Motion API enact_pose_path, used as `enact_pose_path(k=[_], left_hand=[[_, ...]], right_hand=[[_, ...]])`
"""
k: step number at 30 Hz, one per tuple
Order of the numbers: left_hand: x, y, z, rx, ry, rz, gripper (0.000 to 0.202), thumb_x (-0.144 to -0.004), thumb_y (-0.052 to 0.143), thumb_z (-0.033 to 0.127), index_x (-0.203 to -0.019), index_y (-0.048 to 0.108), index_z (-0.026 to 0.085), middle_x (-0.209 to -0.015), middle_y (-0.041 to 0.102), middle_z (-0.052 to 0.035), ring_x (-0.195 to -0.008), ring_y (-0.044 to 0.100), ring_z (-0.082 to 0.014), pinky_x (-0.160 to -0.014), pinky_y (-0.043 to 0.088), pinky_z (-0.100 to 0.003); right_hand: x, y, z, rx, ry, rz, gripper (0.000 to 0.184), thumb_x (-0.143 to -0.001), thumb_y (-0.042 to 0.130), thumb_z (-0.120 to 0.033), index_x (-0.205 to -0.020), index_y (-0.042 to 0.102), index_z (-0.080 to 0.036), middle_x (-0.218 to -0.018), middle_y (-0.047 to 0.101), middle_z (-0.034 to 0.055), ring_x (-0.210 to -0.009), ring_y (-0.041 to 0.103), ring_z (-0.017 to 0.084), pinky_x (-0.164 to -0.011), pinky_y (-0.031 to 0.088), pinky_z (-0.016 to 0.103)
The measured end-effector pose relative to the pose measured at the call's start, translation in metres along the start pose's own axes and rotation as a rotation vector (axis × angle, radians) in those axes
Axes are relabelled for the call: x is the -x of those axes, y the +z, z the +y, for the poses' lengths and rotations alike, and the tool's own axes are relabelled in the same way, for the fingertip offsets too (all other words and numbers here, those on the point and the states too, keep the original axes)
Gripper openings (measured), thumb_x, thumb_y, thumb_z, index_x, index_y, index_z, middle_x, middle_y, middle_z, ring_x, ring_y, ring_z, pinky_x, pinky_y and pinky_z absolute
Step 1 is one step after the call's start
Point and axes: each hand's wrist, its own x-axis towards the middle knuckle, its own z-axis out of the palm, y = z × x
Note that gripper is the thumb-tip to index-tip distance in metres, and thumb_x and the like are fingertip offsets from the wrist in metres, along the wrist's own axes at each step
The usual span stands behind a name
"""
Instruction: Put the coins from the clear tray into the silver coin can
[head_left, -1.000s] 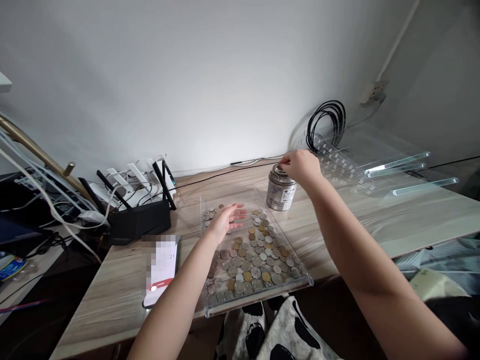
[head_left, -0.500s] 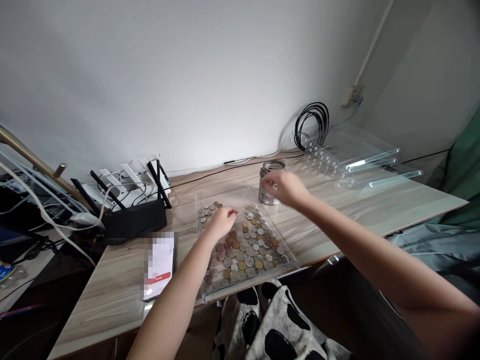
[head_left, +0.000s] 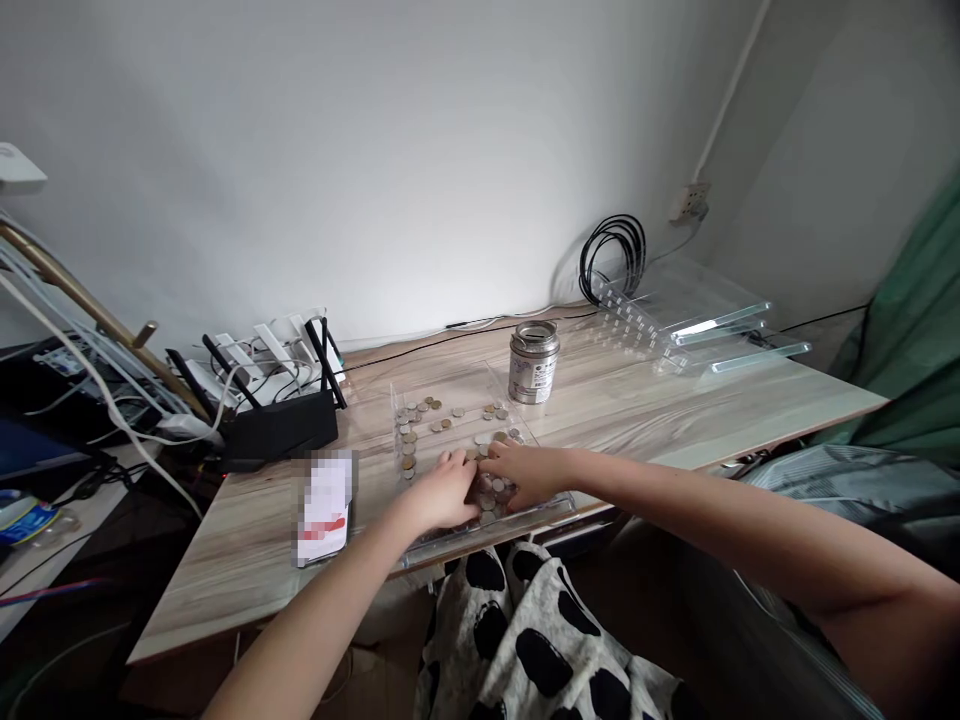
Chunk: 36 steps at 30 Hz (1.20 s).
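Many loose coins, silver and yellowish, lie in a clear plastic tray at the table's front. Both of my hands are down among them. My left hand rests over the middle of the tray, fingers apart and slightly bent on the coins. Just to its right, my right hand has its fingers spread and curved over more coins, tips close to the left hand. Coins under the palms are hidden. Behind the tray's right side stands a round metal tin, its inside not visible.
A phone lies left of the tray. Beyond it are a black router and white devices with cables. At the back right, coiled black cable leans on the wall beside stacked clear trays. The table's front edge is close to my lap.
My right hand has come down from the tin into the tray. My left hand has moved nearer and opened over the coins. The coins are now bunched differently, with bare patches in the tray.
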Motion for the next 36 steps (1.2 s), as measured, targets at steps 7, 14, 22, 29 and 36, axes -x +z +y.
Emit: enact_pose_path(k=[7,14,22,29,36], left_hand=[[-0.002,-0.007,-0.005,0.01,0.033,-0.06,0.041,-0.048,0.07,0.024,-0.086,0.054,0.019,-0.097,0.05,-0.0074,-0.086,0.052,-0.0247,-0.068,0.041,-0.028],[0.005,-0.006,-0.002,-0.044,0.056,-0.07,0.036,-0.051,0.064,0.021,-0.086,0.056,0.02,-0.09,0.052,-0.0063,-0.082,0.052,-0.0231,-0.061,0.039,-0.026],[0.014,-0.002,-0.004,0.024,0.07,-0.034,0.028,-0.055,0.058,0.017,-0.083,0.057,0.019,-0.088,0.054,-0.0059,-0.079,0.052,-0.0211,-0.06,0.038,-0.025],[0.01,0.005,-0.011,0.162,0.072,0.033,0.027,-0.054,0.058,0.016,-0.081,0.06,0.019,-0.069,0.058,-0.0034,-0.059,0.053,-0.0172,-0.049,0.035,-0.023],[0.005,0.008,-0.007,0.23,0.099,-0.076,0.017,-0.058,0.053,0.017,-0.072,0.062,0.017,-0.069,0.062,-0.004,-0.061,0.055,-0.016,-0.052,0.038,-0.023]], right_hand=[[-0.001,-0.002,0.01,-0.129,0.063,-0.11,0.052,-0.05,0.067,-0.026,-0.099,0.052,-0.017,-0.1,0.043,0.0073,-0.069,0.052,0.014,-0.054,0.039,0.023],[0.009,-0.006,-0.003,-0.139,0.064,-0.076,0.052,-0.053,0.062,-0.018,-0.104,0.05,-0.015,-0.089,0.055,0.0055,-0.071,0.051,0.016,-0.054,0.035,0.023],[0.011,-0.005,-0.004,-0.066,0.005,-0.045,0.019,-0.058,0.056,-0.013,-0.076,0.06,-0.015,-0.086,0.059,0.0066,-0.076,0.053,0.017,-0.058,0.034,0.023],[0.013,-0.006,-0.004,-0.164,0.046,-0.08,0.041,-0.057,0.058,-0.014,-0.097,0.057,-0.018,-0.075,0.062,0.0014,-0.064,0.053,0.014,-0.052,0.032,0.021],[0.006,0.003,0.004,-0.196,-0.011,-0.07,0.025,-0.055,0.056,-0.014,-0.08,0.062,-0.016,-0.076,0.062,0.001,-0.065,0.052,0.012,-0.053,0.034,0.02]])
